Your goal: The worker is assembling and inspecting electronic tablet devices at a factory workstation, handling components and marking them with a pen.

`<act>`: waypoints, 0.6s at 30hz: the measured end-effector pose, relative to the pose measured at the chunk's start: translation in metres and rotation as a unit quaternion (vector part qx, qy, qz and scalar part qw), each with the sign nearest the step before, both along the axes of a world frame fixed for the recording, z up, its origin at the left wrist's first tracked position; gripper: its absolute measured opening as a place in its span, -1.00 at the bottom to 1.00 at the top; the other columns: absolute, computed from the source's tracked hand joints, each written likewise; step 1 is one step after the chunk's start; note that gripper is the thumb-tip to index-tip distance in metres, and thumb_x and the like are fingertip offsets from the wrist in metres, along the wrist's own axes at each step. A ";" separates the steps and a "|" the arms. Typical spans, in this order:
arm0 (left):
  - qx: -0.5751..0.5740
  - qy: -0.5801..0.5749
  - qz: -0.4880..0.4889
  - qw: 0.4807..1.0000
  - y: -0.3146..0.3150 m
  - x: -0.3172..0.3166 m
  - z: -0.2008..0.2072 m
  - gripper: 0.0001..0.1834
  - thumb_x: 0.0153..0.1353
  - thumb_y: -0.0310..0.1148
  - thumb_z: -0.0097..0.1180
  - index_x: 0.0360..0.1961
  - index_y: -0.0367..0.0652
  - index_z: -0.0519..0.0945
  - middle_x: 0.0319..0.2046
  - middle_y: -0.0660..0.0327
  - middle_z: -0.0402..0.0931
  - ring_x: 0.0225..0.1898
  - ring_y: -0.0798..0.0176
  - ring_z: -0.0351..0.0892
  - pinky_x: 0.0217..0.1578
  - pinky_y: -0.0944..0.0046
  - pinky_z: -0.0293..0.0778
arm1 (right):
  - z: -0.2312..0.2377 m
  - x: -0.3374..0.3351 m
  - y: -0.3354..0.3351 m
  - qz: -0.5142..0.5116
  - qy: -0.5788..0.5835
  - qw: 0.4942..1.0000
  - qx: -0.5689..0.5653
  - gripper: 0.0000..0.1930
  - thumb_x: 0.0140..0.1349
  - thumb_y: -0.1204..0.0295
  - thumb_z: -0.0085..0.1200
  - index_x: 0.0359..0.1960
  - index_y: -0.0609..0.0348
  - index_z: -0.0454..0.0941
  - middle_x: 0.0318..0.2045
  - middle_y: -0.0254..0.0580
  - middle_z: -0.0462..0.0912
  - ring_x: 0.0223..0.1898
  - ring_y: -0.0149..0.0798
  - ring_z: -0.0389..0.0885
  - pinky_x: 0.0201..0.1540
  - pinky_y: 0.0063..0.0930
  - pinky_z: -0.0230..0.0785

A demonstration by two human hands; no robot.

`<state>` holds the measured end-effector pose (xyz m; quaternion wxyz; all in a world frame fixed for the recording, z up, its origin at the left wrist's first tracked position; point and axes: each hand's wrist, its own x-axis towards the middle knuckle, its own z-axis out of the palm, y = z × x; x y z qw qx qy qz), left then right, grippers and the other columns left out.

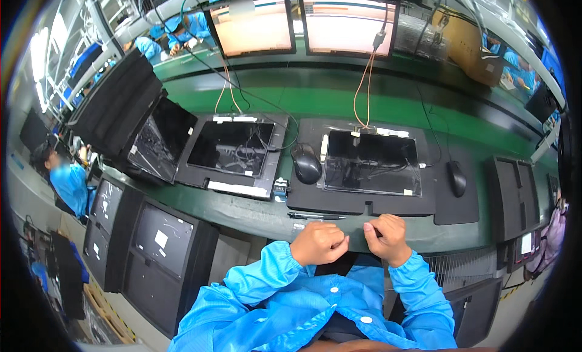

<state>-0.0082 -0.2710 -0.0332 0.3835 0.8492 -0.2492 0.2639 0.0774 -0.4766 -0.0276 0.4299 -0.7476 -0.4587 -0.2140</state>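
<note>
My left hand (pixel 320 242) is curled closed at the front edge of the green bench (pixel 260 222), below a black pen (pixel 315 217). My right hand (pixel 387 238) is closed too, a short gap to its right. Nothing shows in either fist. Beyond them a dark flat screen panel (pixel 371 163) lies in a black foam holder (pixel 339 202), with a cable joined at its top. To the left, a second dark panel (pixel 231 147) rests in a similar holder. A black mouse (pixel 306 163) sits between the two panels, and another mouse (pixel 456 178) lies on a pad at the right.
Two lit monitors (pixel 253 26) stand at the back. Stacked black foam trays (pixel 118 103) rise at the bench's left, with more trays (pixel 159 255) below. A foam tray (pixel 513 197) leans at the right end. Co-workers in blue (pixel 71 185) sit left and beyond the bench.
</note>
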 end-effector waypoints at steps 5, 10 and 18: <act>0.027 -0.005 -0.004 1.000 -0.005 -0.001 -0.001 -0.56 0.09 -0.50 0.35 -0.74 -0.11 0.31 -0.74 0.19 0.30 -0.69 0.08 0.38 -0.65 0.08 0.26 | 0.022 0.018 -0.033 -0.035 -0.040 0.999 0.012 -0.84 0.10 0.52 0.32 -0.57 0.15 0.58 -0.71 -0.23 0.46 -0.69 -0.15 0.44 -0.58 -0.23 0.24; 0.041 -0.014 -0.001 0.999 -0.009 0.002 0.001 -0.56 0.09 -0.49 0.35 -0.74 -0.10 0.31 -0.75 0.20 0.30 -0.70 0.08 0.36 -0.66 0.09 0.24 | 0.054 0.059 -0.079 -0.164 -0.032 0.986 -0.005 -0.92 0.19 0.52 0.24 -0.39 0.22 0.58 -0.56 -0.12 0.49 -0.55 -0.08 0.47 -0.46 -0.19 0.29; 0.101 -0.037 0.030 0.994 -0.040 0.049 0.048 -0.78 0.05 -0.38 0.44 -0.40 -0.13 0.58 -0.33 0.13 0.51 -0.24 0.02 0.55 -0.20 0.04 0.45 | 0.051 0.151 -0.111 -0.126 -0.019 0.967 -0.223 -0.61 0.20 0.43 0.27 0.07 0.23 0.61 0.08 -0.04 0.62 0.19 0.06 0.53 0.25 -0.10 0.33</act>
